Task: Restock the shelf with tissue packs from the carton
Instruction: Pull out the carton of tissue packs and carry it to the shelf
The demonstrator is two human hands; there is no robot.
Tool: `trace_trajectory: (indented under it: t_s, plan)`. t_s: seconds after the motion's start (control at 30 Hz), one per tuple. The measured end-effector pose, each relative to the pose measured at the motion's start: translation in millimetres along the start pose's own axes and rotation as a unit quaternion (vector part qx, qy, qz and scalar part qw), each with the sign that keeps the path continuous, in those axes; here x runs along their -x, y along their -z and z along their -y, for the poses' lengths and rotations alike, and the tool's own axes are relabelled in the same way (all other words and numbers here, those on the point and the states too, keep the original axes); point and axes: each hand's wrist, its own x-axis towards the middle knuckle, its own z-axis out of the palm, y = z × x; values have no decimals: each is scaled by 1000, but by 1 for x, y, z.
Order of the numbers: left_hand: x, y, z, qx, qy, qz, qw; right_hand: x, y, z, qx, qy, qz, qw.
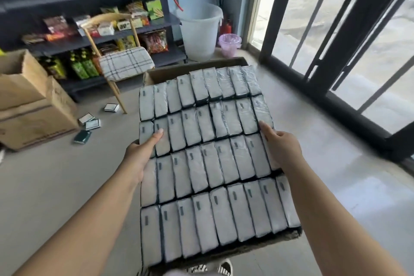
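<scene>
A large block of tissue packs (208, 159), wrapped in clear film and set in four rows, is held up flat in front of the person, above an open carton (163, 73) on the floor. The left hand (140, 154) clasps the block's left edge, thumb lying on top of a pack. The right hand (279, 148) clasps the right edge, thumb also on top, fingers curled under out of sight. Both hands are closed on the block.

Beyond the carton stands a wooden chair (122, 63) with a checked cushion, directly between the person and a dark shelf (116, 36) stocked with snack bags and bottles. To the left are two stacked cardboard boxes (29, 105), the upper one open. Four loose small packs (89, 122) lie scattered on the floor between those boxes and the chair. A white bucket (199, 29) and a small purple-lined bin (230, 43) sit by the back wall. Dark-framed glass doors (336, 51) fill the right side.
</scene>
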Motion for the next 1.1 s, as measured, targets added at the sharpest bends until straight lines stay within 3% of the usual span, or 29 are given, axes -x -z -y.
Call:
trace_trajectory:
  t_s: [0.27,0.43,0.77,1.1]
  plan:
    - [-102,-35,-51,36,-8,-22,999,-124,-34,59,19,23,44,999]
    - [-208,-53,-102,62,1,-23,998,-222,-76,128,20,32,41,998]
    - [-338,-72,-203,95,-17,-41,994,-354,-132,236,3,32,62,998]
    - [-478,-85,-272,125,9,-132,983,-512,-232,334,10,59,139,988]
